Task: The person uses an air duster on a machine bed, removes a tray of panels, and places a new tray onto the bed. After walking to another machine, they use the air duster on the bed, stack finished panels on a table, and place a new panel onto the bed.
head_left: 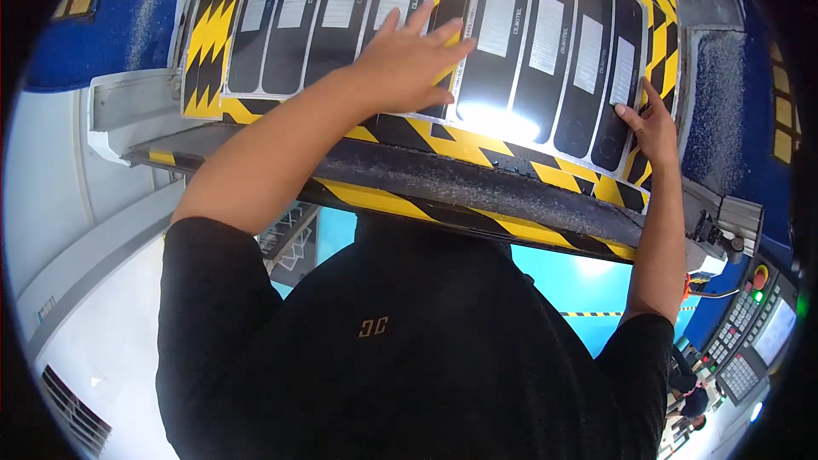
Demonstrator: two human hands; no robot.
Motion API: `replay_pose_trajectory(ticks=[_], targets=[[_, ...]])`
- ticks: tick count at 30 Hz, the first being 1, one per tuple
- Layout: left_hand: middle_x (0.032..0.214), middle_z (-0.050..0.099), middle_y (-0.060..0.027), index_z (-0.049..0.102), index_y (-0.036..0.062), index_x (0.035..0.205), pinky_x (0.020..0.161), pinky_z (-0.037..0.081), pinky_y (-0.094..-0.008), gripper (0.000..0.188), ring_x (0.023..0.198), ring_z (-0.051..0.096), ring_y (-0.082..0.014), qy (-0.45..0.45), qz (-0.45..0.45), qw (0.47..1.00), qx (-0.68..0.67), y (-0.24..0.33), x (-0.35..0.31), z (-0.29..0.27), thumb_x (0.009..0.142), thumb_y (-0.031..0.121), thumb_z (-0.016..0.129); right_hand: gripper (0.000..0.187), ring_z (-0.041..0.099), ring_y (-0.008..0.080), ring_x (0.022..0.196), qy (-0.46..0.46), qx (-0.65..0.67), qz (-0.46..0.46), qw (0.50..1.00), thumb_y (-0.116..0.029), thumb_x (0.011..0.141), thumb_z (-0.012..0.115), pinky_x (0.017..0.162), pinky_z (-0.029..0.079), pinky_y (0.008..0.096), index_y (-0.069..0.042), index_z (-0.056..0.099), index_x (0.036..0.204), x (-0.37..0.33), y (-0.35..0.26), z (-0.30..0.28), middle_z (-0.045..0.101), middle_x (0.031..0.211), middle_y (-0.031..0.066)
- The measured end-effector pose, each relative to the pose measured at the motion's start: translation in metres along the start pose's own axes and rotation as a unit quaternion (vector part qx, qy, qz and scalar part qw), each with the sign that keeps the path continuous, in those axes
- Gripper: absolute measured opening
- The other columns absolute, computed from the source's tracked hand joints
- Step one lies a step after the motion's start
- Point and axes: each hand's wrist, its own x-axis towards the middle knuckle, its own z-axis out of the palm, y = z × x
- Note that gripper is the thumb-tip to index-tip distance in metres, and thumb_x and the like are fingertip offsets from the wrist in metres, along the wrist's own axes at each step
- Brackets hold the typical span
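Two sheets of long black panels with rounded ends lie side by side on a machine bed (452, 143) striped with yellow and black tape. Each panel carries a white printed block. My left hand (407, 64) is spread flat over the right part of the left sheet (288, 51), its fingertips reaching across the taped gap to the right sheet (527, 77). At the right sheet's outer edge, my right hand (656, 129) rests with thumb and index finger apart, the thumb touching the outermost panel (609, 140). Neither hand appears to hold anything.
A dark, dusty front rail (460, 177) with striped tape runs between my body and the bed. To the lower right stands a control panel (741, 336) with a red knob (761, 276). Another person (694, 405) is far off there. White powder coats the blue side walls (724, 111).
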Motion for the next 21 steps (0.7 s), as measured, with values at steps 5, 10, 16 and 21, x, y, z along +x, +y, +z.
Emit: replay_pose_trajectory(ticks=[5,10,16,21], targets=[[0.160,0.032,-0.0086,0.042,0.0229,0.150,0.118,0.015,-0.0630,0.083,0.151,0.017,-0.0373,-0.021,0.023,0.999,0.013,0.007,0.001,0.004,0.079,0.041,0.079,0.084,0.053,0.0128,0.069,-0.001,0.034,0.013,0.999,-0.034,0.077,0.085,0.062,0.045,0.0265,-0.006,0.047,0.147,-0.002,-0.001,0.000,0.057,0.079,0.0034],[0.160,0.033,-0.0084,0.042,0.0231,0.150,0.118,0.014,-0.0631,0.082,0.151,0.017,-0.0369,-0.026,0.007,1.000,0.003,0.008,0.000,0.003,0.079,0.039,0.080,0.083,0.054,0.0130,0.070,-0.011,0.033,0.028,0.999,-0.031,0.077,0.086,0.063,0.045,0.0264,-0.008,0.047,0.147,-0.002,-0.009,-0.002,0.058,0.082,0.0048],[0.161,0.032,-0.0084,0.041,0.0230,0.151,0.118,0.012,-0.0638,0.082,0.151,0.016,-0.0365,-0.020,0.007,1.000,-0.013,0.006,0.000,0.009,0.080,0.037,0.079,0.083,0.056,0.0137,0.075,-0.025,0.024,0.046,0.998,-0.028,0.078,0.085,0.067,0.047,0.0264,-0.006,0.046,0.148,-0.001,-0.016,-0.004,0.060,0.086,0.0058],[0.161,0.031,-0.0083,0.042,0.0227,0.151,0.118,0.012,-0.0637,0.081,0.151,0.016,-0.0364,-0.021,0.006,1.000,-0.019,0.006,0.000,0.009,0.080,0.036,0.079,0.083,0.060,0.0147,0.082,-0.028,0.054,0.031,0.998,-0.024,0.079,0.085,0.073,0.050,0.0262,-0.001,0.043,0.148,0.003,-0.002,-0.001,0.065,0.096,0.0086]])
